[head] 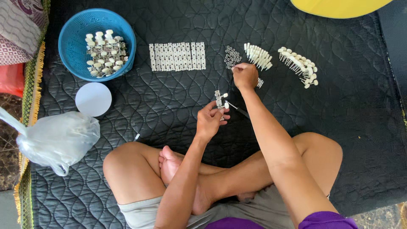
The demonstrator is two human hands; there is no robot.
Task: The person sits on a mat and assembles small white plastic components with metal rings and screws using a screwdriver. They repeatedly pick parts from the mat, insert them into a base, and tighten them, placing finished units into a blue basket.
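One dark quilted mat covers the floor, and the person sits cross-legged on it. To the left lies a crumpled clear plastic bag, and above it a blue basket holds a heap of metal pieces with cream knobs. A round white lid rests just below the basket. A row of white perforated strips lies flat in the middle. Further right, two fans of cream-headed pegs are spread out, well apart from the basket. The left hand holds a small metal part with cream knobs upright, its grip closed on it. The right hand reaches forward, fingers pinched together at a cluster of tiny metal rings; what it holds is too small to tell.
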